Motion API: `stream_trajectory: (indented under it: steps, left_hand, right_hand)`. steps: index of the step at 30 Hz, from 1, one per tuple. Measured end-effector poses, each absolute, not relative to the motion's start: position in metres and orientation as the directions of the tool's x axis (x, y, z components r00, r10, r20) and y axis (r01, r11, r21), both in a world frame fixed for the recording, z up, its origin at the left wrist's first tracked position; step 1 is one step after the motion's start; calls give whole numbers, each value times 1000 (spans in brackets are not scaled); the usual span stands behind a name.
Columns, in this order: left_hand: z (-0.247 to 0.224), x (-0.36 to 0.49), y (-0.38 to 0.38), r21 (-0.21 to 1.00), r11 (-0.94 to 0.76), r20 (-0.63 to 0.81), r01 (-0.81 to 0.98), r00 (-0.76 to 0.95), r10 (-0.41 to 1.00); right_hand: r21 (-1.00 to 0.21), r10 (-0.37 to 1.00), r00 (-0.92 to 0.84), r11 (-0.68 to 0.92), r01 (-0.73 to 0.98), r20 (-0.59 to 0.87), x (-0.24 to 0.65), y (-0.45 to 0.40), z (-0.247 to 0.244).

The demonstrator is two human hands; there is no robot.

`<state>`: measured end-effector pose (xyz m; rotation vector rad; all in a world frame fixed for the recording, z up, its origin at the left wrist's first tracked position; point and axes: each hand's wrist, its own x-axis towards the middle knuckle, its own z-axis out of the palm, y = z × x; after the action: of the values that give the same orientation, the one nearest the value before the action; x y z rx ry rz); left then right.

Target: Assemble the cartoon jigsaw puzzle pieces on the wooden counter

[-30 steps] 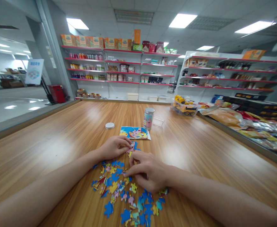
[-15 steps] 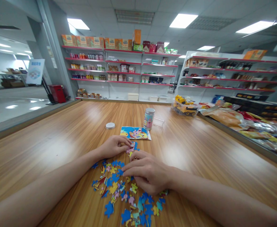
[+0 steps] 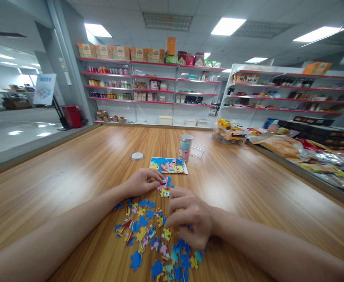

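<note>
Shop-type room: white, red-edged metal shelving (image 3: 151, 90) at 12 o'clock, stocked with small colourful bottles (image 3: 109, 95), orange cardboard boxes (image 3: 122, 53); shiny plastic packets (image 3: 286, 148) at 3 o'clock.

Your left arm (image 3: 63, 227) stretches forward from the lower left, bare, and your left hand (image 3: 142, 182) lies low, back upward, fingers bent and pointing to your right. Your right arm (image 3: 266, 239) slants in from the lower right. Your right hand (image 3: 191, 217) sits nearer you, knuckles up, fingers curled, thumb below; whether its fingertips meet is hard to tell. Your hands are near each other, not touching.
</note>
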<state>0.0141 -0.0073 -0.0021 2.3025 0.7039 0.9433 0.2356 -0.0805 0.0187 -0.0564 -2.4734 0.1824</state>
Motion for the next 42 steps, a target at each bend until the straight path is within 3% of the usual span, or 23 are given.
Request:
stream_trajectory:
  steps: [4, 8, 14, 21, 29, 36, 42]
  left_hand:
    - [-2, 14, -8, 654, -711, 454, 259, 617, 643]
    - [-3, 14, -8, 649, -716, 459, 255, 619, 637]
    - [-4, 14, -6, 649, -717, 461, 256, 617, 638]
    - [-4, 14, -7, 650, -714, 455, 259, 620, 639]
    - [-4, 14, -5, 646, -721, 460, 251, 625, 630]
    - [-6, 14, -6, 627, -731, 465, 270, 623, 629]
    - [-5, 14, -8, 583, -746, 478, 322, 607, 635]
  right_hand:
    - [-165, 45, -856, 985, -47, 515, 234, -78, 14]
    - [-179, 37, -836, 981, -74, 548, 233, -76, 10]
    - [-146, 96, -850, 989, 22, 518, 235, -77, 11]
    - [-201, 79, -833, 979, -39, 547, 235, -81, 14]
    - [-298, 238, -876, 948, 114, 420, 238, -78, 9]
    - [-323, 329, -802, 929, 181, 498, 239, -74, 15]
    - [-311, 466, -711, 884, 349, 526, 239, -73, 12]
